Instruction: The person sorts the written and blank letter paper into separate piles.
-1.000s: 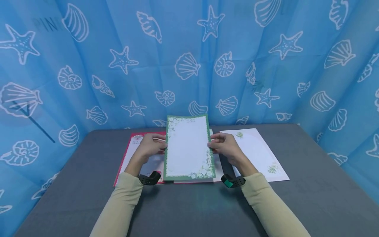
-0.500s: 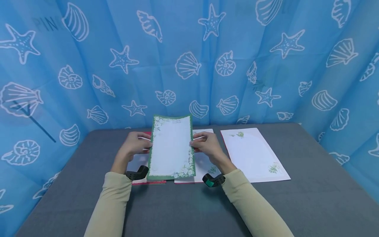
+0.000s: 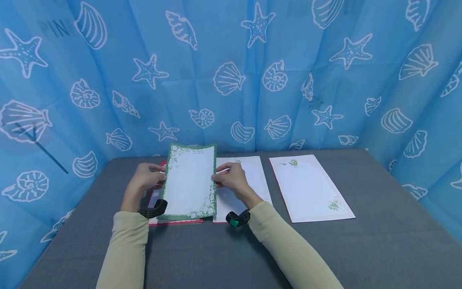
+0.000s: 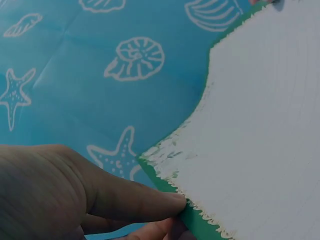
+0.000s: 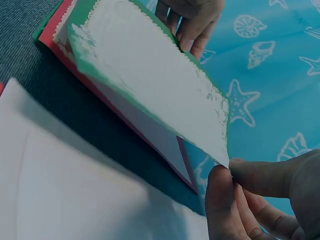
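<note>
A green-bordered sheet of paper (image 3: 189, 180) with floral corners is held up at its two side edges, tilted and slightly bowed. My left hand (image 3: 144, 178) pinches its left edge between thumb and fingers; the left wrist view shows the thumb (image 4: 160, 205) on top near a corner. On the opposite edge, my right hand (image 3: 232, 179) pinches with thumb and fingertips. Underneath lies a red-bordered sheet (image 3: 154, 202), mostly covered in the head view. The right wrist view shows a gap between the raised sheet and the red-bordered sheet (image 5: 127, 117), with some green peeking out below the latter.
A white sheet with a red edge (image 3: 249, 180) lies beside the held paper, partly behind my right hand. Farther right is another white sheet with green leaf prints (image 3: 310, 186). A grey cloth (image 3: 216, 257) covers the table; a blue seashell curtain (image 3: 231, 108) hangs behind.
Both hands have carried the green-bordered sheet leftward and slightly lower, from above the middle sheet to over the red-bordered one. The middle white sheet is now more exposed.
</note>
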The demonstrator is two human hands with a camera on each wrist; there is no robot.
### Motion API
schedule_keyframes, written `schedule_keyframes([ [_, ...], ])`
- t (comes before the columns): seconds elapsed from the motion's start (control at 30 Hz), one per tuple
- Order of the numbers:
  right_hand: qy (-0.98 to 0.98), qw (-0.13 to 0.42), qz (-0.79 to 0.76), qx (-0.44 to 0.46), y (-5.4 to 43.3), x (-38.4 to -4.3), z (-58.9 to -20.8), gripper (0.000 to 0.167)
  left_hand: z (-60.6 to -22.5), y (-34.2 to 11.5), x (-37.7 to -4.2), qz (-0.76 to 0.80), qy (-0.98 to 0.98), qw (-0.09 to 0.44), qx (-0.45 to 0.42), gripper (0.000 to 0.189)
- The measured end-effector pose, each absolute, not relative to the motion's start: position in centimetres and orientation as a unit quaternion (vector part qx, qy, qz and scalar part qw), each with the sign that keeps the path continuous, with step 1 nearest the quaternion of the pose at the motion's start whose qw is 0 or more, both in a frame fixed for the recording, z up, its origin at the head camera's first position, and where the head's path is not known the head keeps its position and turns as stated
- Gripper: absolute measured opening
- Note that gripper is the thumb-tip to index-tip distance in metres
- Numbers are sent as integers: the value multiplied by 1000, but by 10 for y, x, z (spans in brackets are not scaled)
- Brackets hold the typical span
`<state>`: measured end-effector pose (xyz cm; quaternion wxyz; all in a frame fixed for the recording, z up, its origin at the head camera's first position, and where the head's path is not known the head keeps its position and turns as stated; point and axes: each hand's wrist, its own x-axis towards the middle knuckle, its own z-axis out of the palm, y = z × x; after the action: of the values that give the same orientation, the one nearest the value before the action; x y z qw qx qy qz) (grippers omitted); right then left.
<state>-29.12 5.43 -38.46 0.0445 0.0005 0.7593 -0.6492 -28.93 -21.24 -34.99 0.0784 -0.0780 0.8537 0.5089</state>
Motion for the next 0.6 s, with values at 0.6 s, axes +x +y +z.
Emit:
schedule_keyframes([
  [0.6, 828, 87, -553, -31, 22, -296, -394, 27, -361, -237, -292, 466, 868, 94, -142, 37],
])
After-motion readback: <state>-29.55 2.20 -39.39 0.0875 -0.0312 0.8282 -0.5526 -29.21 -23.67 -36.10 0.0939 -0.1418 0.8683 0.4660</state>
